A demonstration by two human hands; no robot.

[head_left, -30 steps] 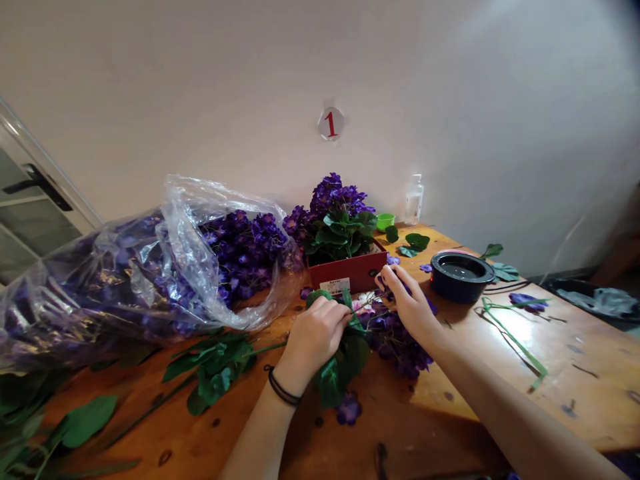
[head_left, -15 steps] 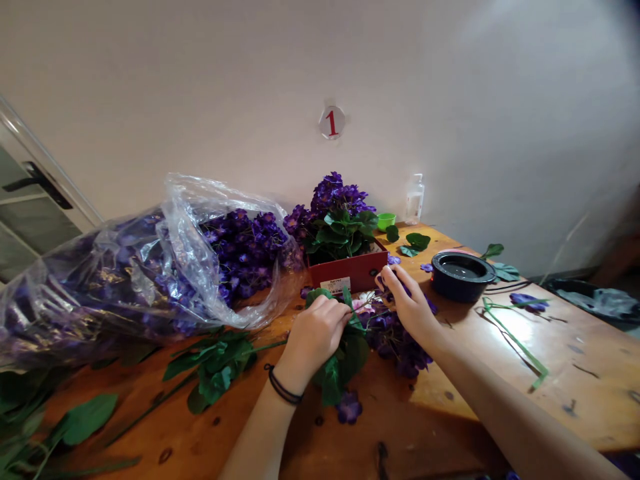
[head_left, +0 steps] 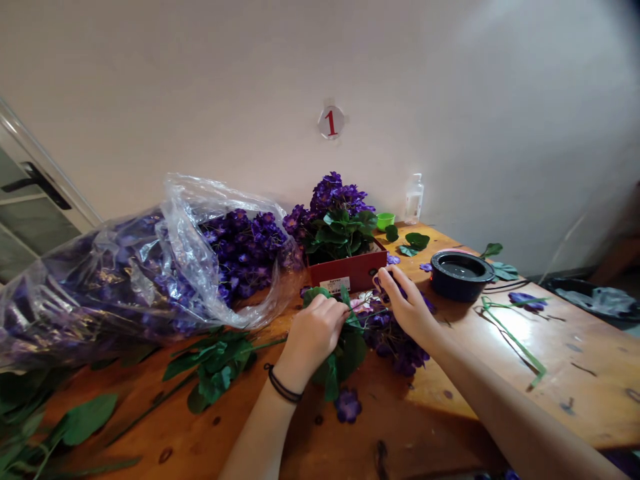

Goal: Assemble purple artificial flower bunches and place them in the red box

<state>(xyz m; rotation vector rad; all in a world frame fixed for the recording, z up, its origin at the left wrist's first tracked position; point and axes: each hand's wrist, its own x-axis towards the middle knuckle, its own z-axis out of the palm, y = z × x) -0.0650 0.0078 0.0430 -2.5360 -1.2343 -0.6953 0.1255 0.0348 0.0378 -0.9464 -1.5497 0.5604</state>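
My left hand (head_left: 319, 331) is closed on the stem of an artificial flower spray, whose green leaves (head_left: 345, 357) spread out below and beside the fingers. To its right, my right hand (head_left: 407, 303) pinches a purple flower (head_left: 383, 283) at the spray's other end. Between the hands run thin stems, with a pale pink flower (head_left: 363, 305) behind them. Purple blooms (head_left: 395, 340) of the spray hang beneath my right hand. One loose purple flower (head_left: 347, 405) lies on the wooden table (head_left: 370, 437) in front.
A red box (head_left: 350, 270) behind the hands holds purple flowers and leaves. At left lies a clear plastic bag (head_left: 115, 287) full of purple sprays. Leafy stems (head_left: 215, 367) lie before it. A dark round pot (head_left: 461, 275), green cup (head_left: 385, 221) and clear bottle (head_left: 414, 200) stand on the right side.
Both hands stay in nearly the same place; my right hand has shifted very slightly left. The purple blooms beneath it have moved a little with it.
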